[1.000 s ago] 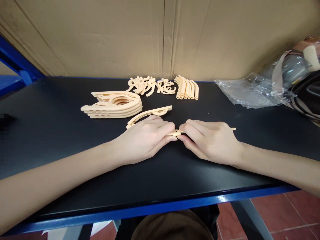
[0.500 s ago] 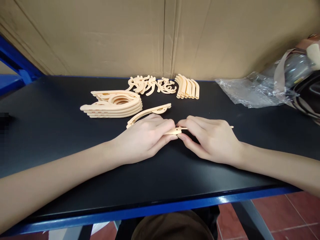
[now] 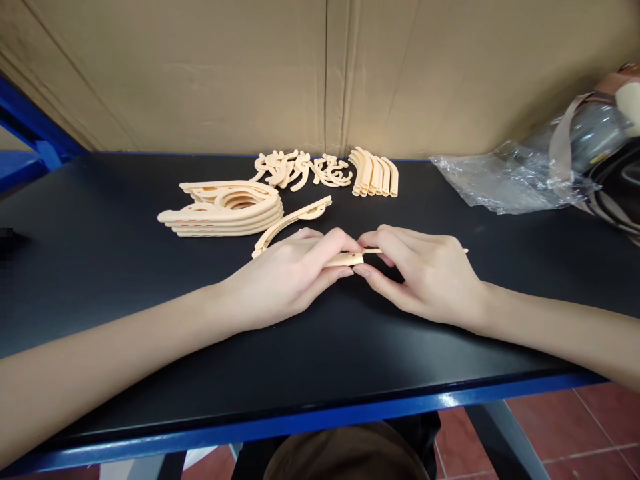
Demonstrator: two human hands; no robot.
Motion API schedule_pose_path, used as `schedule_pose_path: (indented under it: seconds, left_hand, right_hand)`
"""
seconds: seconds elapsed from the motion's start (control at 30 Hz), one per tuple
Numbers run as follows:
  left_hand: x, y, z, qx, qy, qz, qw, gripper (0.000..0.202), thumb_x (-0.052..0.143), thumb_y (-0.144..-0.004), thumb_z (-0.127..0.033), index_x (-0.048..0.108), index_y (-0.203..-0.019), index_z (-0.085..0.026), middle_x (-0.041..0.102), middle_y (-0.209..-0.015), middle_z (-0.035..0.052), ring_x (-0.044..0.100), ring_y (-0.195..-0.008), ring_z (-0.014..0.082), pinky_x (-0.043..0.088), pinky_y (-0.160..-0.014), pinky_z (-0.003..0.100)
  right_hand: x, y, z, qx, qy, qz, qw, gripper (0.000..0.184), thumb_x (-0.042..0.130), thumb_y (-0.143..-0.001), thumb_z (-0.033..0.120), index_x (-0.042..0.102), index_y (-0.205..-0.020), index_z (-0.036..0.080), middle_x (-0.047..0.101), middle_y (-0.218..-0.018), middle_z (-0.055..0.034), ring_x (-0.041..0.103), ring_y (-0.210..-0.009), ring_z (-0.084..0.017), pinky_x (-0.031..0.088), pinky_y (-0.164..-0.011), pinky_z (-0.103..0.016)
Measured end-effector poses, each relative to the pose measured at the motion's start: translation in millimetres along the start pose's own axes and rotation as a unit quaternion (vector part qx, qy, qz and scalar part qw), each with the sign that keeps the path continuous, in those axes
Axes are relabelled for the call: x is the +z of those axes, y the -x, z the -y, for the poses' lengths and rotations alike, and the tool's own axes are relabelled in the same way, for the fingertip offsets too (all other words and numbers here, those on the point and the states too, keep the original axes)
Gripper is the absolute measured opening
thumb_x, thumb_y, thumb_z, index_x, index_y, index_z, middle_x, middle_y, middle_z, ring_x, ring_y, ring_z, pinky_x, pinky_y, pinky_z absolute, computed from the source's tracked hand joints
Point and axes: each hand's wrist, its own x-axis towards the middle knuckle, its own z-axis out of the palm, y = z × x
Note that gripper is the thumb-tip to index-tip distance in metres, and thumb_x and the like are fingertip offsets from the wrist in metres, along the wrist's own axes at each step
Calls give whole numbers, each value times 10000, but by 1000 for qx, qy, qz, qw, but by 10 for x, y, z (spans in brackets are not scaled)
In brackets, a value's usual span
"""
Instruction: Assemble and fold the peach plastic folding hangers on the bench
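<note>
Both hands meet low over the table around a beige plastic folding hanger. My left hand (image 3: 295, 270) is closed on the folding hanger (image 3: 345, 259), whose end with a small hole sticks out past the thumb. A curved beige arm (image 3: 295, 223) reaches out behind that hand; whether it is joined to the held piece is hidden. My right hand (image 3: 425, 270) is closed on a thin beige piece (image 3: 373, 251), seemingly a hanger hook, which touches the hanger's end. Its far tip (image 3: 466, 251) shows behind the knuckles, while most of it is covered by the fingers.
Left of centre lies a stack of folding hangers (image 3: 225, 217). Behind are loose hooks (image 3: 300, 169) and a row of curved arms (image 3: 375, 173). A clear plastic bag (image 3: 505, 180) lies at the right, and cardboard (image 3: 200, 80) stands along the black table's (image 3: 125, 280) back.
The curved arm behind my left hand has tilted up and its far end has shifted left. My left index finger is raised a little higher; both hands stay together on the pieces.
</note>
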Motion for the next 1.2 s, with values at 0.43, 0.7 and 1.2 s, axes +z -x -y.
schedule_pose_path:
  seconds: [0.43, 0.7, 1.2]
  left_hand:
    - [35, 33, 25, -51, 50, -4, 997, 126, 488, -990, -241, 473, -1111, -206, 693, -987, -9, 672, -878, 129, 478, -745, 196]
    - [12, 6, -3, 4, 34, -7, 999, 28, 476, -989, -191, 494, -978, -173, 678, -878, -8, 640, -758, 125, 463, -677, 195]
    - [-4, 4, 5, -9, 39, 6, 999, 20, 492, -974, -155, 501, -978, -173, 682, -874, -18, 639, -744, 126, 456, -663, 202]
  right_hand:
    - [-3, -18, 6, -9, 4, -6, 1000, 258, 435, -1006, 314, 602, -987, 118, 683, -812, -22, 635, -674, -111, 400, -535, -242]
    - [-7, -30, 11, -60, 50, -18, 997, 226, 454, -993, 268, 615, -921, 126, 684, -787, -23, 621, -658, -131, 406, -538, -266]
    - [3, -3, 23, -14, 20, 4, 1000, 239, 428, -1002, 279, 602, -931, 131, 691, -812, -15, 652, -680, -127, 377, -500, -268]
